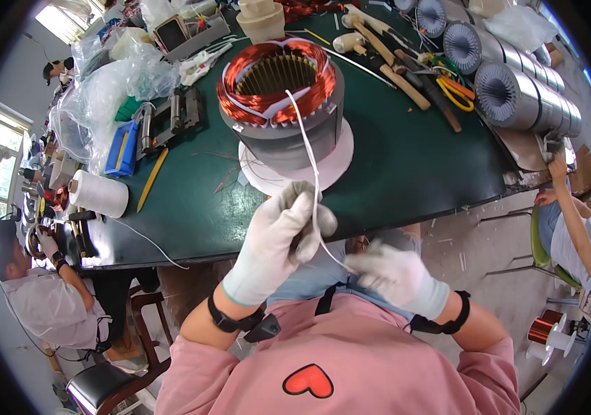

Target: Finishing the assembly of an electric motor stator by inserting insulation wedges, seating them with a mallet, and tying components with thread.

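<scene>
A grey motor stator (275, 145) stands upright on a round white base (344, 155), its top ringed with copper windings (320, 93). From the near side of the windings, a white cord (307, 142) runs down toward me. My left hand (288, 225), in a white glove, pinches this cord between thumb and fingers just in front of the table edge. The cord's tail slants down to the fingertips of my right hand (399, 277), also gloved. That hand is blurred by motion, but its fingers look closed on the tail.
On the green table (413, 159) lie a white thread spool (100, 194), a yellow pencil (152, 180), a blue box (123, 149), mallets (378, 52) and orange-handled scissors (456, 93). Stator cores (517, 97) line the right. One person (53, 290) sits left, another (579, 228) right.
</scene>
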Demonstrator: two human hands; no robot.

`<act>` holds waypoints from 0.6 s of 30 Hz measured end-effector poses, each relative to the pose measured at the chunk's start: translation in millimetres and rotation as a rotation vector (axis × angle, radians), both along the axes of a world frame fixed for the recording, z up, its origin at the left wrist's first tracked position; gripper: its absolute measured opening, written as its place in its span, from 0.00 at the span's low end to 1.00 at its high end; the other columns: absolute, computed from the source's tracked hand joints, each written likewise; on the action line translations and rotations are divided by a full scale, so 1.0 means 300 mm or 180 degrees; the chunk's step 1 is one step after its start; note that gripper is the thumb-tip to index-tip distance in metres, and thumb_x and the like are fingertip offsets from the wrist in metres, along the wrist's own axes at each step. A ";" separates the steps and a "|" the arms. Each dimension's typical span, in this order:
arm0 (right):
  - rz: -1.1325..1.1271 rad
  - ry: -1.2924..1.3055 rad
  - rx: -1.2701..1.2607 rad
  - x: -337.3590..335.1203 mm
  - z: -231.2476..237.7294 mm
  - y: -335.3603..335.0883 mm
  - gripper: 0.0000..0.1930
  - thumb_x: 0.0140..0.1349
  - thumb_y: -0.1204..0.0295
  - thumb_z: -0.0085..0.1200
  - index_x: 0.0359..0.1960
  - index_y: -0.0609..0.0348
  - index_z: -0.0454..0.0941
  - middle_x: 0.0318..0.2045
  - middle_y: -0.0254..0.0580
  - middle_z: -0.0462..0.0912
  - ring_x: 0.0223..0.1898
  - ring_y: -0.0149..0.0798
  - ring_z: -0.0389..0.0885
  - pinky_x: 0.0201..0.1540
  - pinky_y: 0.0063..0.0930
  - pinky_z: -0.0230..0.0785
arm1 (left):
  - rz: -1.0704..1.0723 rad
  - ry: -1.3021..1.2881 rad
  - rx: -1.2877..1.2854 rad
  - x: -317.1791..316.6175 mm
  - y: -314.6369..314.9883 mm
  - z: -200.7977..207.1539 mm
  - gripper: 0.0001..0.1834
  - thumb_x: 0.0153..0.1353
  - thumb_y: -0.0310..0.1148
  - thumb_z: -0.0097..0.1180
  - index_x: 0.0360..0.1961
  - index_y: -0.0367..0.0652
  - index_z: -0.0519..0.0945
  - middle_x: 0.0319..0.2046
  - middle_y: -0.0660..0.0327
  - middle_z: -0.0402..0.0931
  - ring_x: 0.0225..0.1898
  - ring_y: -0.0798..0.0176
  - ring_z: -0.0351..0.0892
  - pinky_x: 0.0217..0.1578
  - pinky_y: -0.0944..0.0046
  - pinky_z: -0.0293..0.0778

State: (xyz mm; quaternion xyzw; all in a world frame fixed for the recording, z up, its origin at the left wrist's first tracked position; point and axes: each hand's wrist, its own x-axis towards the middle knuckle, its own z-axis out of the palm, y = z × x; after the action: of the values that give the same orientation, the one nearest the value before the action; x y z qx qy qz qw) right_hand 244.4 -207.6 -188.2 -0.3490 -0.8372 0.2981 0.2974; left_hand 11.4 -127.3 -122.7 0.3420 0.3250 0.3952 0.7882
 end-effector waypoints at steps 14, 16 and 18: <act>-0.0718 0.1988 -0.2671 -0.109 0.346 0.268 0.16 0.76 0.62 0.49 0.44 0.62 0.83 0.27 0.26 0.73 0.25 0.21 0.67 0.28 0.17 0.60 | 0.1276 0.3099 0.5540 -0.103 0.137 0.139 0.19 0.47 0.18 0.66 0.43 0.42 0.82 0.41 0.56 0.80 0.43 0.48 0.80 0.47 0.53 0.76; -0.1042 0.1427 -0.0912 -0.128 0.269 0.254 0.08 0.72 0.71 0.52 0.41 0.62 0.82 0.32 0.34 0.76 0.30 0.27 0.73 0.33 0.20 0.67 | 0.1685 0.3589 0.5699 -0.113 0.263 0.160 0.25 0.46 0.19 0.68 0.49 0.40 0.80 0.51 0.51 0.79 0.57 0.42 0.77 0.56 0.48 0.74; -0.1158 0.1192 -0.0220 -0.150 0.300 0.236 0.06 0.70 0.77 0.53 0.41 0.63 0.82 0.35 0.38 0.77 0.33 0.31 0.75 0.35 0.21 0.69 | 0.1235 0.3286 0.5671 -0.091 0.335 0.188 0.23 0.49 0.21 0.69 0.48 0.39 0.81 0.50 0.50 0.81 0.58 0.41 0.78 0.60 0.47 0.72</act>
State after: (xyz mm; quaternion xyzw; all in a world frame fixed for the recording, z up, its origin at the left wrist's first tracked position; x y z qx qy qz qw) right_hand 199.4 -136.7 -98.3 -0.4425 -0.6803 0.3275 0.4838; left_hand -15.9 -26.7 -66.3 0.8679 0.2626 0.4172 -0.0602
